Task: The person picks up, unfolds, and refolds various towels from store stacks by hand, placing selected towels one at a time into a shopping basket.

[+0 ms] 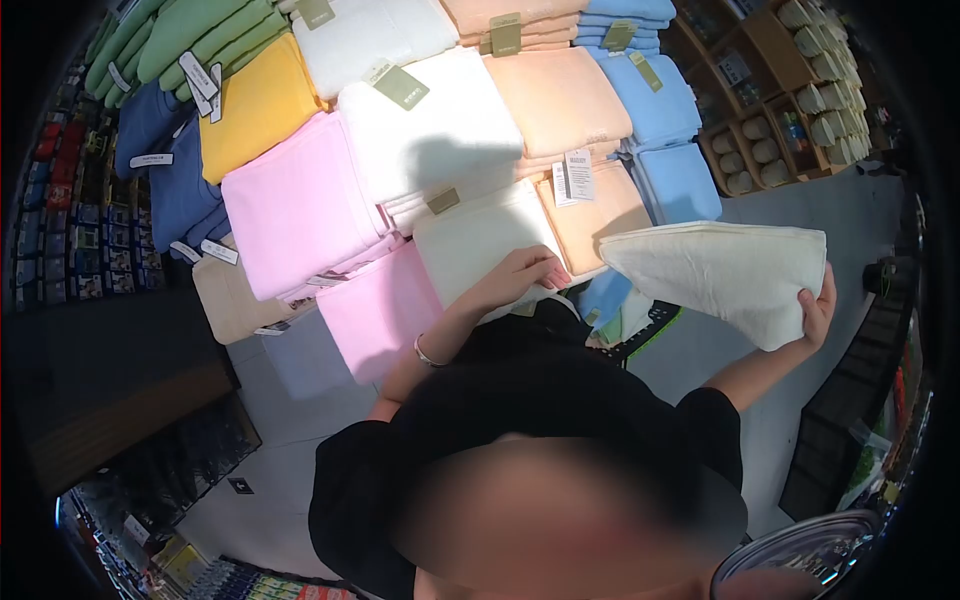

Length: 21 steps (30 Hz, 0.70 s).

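My right hand (818,305) grips the right end of a folded cream-white towel (725,265), thumb on its near face. The towel hangs at an angle right of the display, its narrow end near the peach stack (590,215). My left hand (530,272) is closed, fingers bent together at the lower edge of a white towel (465,235); what they hold, if anything, is hidden. Left of that hand lies a pink towel (375,305). A blue item (605,298) shows partly between my hands.
Folded towels rise in stacks: green (205,50), yellow (262,105), pink (300,200), white (430,125), peach (555,100) and blue (655,100). A wooden shelf unit (765,120) stands at upper right. Dark shelving (840,390) lines the right side. Grey floor (290,440) shows lower left.
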Each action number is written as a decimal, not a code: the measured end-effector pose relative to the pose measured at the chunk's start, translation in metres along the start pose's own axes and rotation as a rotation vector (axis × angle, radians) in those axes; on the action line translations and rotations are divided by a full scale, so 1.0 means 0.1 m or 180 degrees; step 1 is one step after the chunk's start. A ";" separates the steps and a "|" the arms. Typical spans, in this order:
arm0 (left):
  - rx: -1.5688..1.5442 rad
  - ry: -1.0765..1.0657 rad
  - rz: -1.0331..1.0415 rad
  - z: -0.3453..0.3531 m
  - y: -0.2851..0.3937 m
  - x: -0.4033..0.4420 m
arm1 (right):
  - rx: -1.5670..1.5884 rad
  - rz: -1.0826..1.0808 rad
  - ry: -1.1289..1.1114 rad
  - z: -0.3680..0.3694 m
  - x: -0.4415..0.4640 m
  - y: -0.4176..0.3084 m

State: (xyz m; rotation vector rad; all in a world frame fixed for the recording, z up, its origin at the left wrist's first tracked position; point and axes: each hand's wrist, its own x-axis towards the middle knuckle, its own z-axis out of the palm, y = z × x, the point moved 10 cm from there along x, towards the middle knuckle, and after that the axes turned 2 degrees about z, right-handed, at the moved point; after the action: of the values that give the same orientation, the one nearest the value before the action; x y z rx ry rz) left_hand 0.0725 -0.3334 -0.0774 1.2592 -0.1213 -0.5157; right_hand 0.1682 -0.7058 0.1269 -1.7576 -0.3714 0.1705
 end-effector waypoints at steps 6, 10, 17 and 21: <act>-0.0796 0.0310 -0.0123 -0.14 -0.08 0.04 | -0.1081 0.1945 0.0017 -0.08 -0.29 0.91; -0.0731 0.0369 -0.0112 -0.14 -0.12 0.01 | -0.2189 0.2434 -0.0065 -0.52 -0.71 2.48; -0.0777 0.0370 -0.0140 -0.16 -0.15 0.04 | -0.2437 0.2702 -0.0174 -0.30 -1.58 4.16; -0.0819 0.0363 -0.0130 -0.15 -0.12 0.04 | -0.2241 0.3005 -0.0035 -0.34 -1.85 4.44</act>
State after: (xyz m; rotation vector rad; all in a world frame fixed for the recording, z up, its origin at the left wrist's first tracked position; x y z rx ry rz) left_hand 0.0772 -0.3247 -0.0940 1.0379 0.0656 -0.4772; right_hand 0.0740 -0.8798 -0.3134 -2.5146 0.4906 0.7930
